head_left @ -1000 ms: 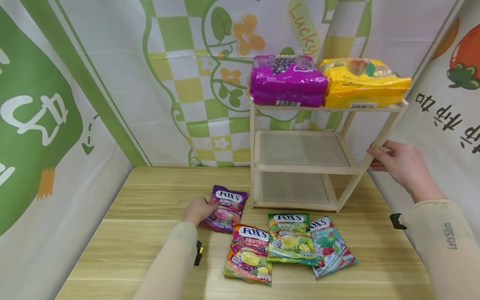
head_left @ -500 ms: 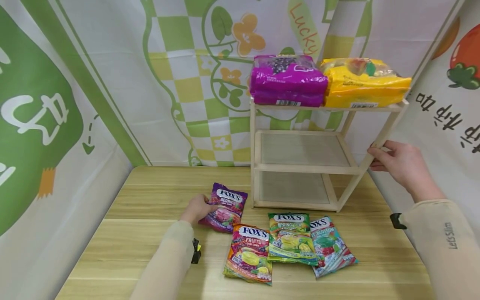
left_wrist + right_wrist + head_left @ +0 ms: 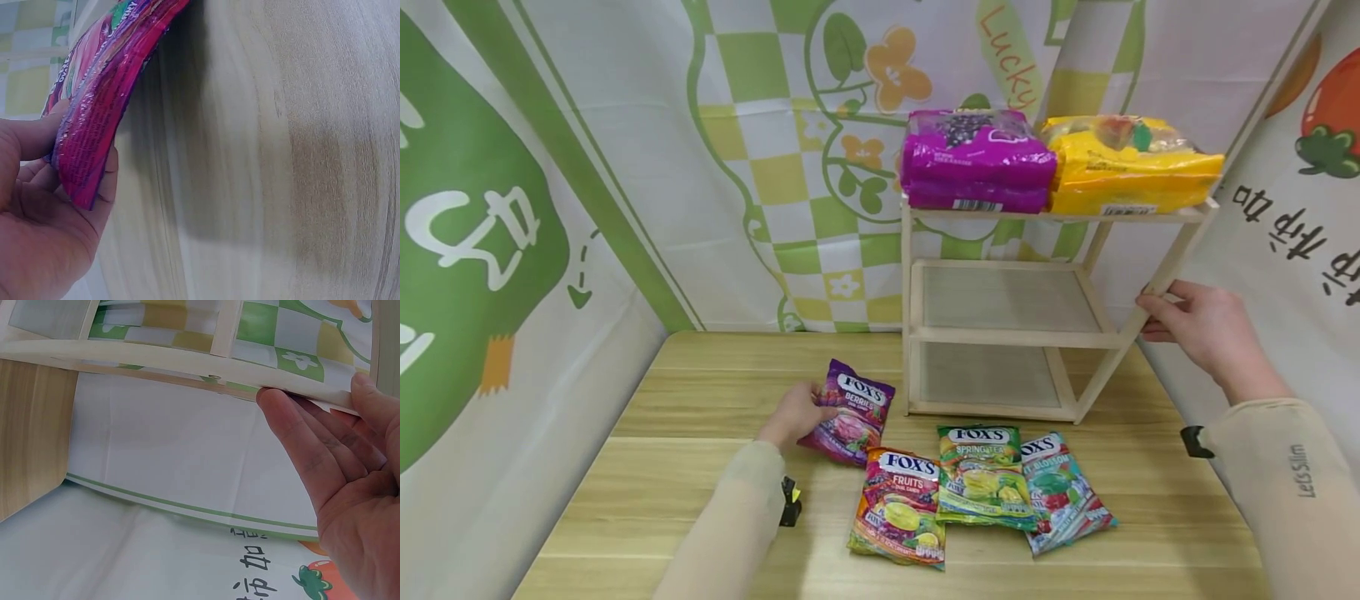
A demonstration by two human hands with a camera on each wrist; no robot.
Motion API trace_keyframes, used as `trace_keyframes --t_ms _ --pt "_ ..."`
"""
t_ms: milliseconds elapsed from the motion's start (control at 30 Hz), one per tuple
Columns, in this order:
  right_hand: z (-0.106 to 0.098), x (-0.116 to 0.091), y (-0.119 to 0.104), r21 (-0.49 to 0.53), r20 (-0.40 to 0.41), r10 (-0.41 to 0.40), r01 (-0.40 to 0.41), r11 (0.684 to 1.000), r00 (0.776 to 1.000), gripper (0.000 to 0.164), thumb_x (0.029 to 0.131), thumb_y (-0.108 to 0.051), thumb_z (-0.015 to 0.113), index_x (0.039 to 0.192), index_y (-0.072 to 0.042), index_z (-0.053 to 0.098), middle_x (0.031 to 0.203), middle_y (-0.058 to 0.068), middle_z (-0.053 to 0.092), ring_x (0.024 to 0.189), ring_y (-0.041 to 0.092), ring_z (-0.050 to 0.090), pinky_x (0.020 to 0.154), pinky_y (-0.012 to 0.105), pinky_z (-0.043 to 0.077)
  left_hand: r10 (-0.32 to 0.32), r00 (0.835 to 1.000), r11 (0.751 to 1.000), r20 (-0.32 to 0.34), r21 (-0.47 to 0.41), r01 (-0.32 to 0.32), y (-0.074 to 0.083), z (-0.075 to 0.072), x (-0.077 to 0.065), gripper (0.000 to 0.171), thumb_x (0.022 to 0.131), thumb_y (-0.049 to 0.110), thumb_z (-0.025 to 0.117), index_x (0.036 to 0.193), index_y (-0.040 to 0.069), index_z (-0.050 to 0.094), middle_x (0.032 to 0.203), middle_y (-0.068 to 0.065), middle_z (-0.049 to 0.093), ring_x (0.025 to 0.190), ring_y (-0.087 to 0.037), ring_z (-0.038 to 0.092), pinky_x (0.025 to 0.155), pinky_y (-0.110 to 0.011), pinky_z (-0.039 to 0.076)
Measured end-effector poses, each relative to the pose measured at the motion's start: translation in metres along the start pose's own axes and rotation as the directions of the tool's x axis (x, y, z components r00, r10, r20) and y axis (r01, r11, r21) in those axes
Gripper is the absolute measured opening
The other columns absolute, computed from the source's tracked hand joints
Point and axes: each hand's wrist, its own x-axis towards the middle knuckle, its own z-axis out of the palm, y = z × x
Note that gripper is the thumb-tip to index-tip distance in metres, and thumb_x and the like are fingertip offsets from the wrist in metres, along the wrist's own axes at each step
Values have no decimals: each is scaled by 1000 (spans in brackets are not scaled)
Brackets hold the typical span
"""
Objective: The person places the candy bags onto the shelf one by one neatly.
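Note:
A purple Fox's Berries candy bag [image 3: 853,417] is pinched at its left edge by my left hand [image 3: 793,414]. In the left wrist view the thumb lies over the bag [image 3: 100,100] and the fingers are underneath, with the bag tilted above the wooden table. My right hand [image 3: 1198,329] grips the right front post of a small wooden shelf rack [image 3: 1015,338]. The right wrist view shows thumb and fingertips on either side of that post [image 3: 187,365]. In front of the rack lie a Fruits bag [image 3: 898,508], a Spring Tea bag [image 3: 983,479] and a pale blue Fox's bag [image 3: 1063,496].
On the rack's top shelf sit a purple package [image 3: 976,167] and a yellow package [image 3: 1131,171]. Printed cloth walls [image 3: 625,167] enclose the wooden table [image 3: 700,392] at the back and both sides. The rack's two lower shelves show bare panels.
The Berries bag's top end has risen and tilted slightly, while my left hand has shifted a little to the left and up. My right hand and the rack have stayed put.

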Motion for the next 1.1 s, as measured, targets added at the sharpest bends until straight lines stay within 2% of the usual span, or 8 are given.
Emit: trace_keyframes --t_ms 233,600,767,1100 --pt "0 0 0 -2 -3 -6 6 1000 1000 63 105 -51 50 134 4 58 117 27 71 79 13 76 84 50 61 79 997 997 -10 -1 -79 6 -6 -3 45 94 11 73 130 -8 54 121 -30 65 104 -36 66 94 -49 57" --pt "0 0 1 -5 -4 -18 18 1000 1000 63 105 -51 50 133 4 58 116 27 71 78 12 76 81 47 62 179 984 984 -5 24 -179 11 -16 -12 35 93 11 74 120 -4 59 121 -32 66 110 -41 65 97 -53 55" --pt "0 0 0 2 2 -8 8 1000 1000 63 105 -51 51 135 4 58 117 27 71 79 12 77 82 47 62 220 976 975 -6 18 -219 14 -20 -17 29 92 10 74 115 -2 59 115 -29 69 101 -35 68 90 -50 58" --pt "-1 -1 0 7 3 -13 13 1000 1000 64 105 -52 50 135 4 57 117 27 71 79 11 76 82 47 62 238 970 971 41 -35 -237 30 -26 -32 23 95 9 72 114 3 60 112 -23 73 83 -21 70 72 -35 61"
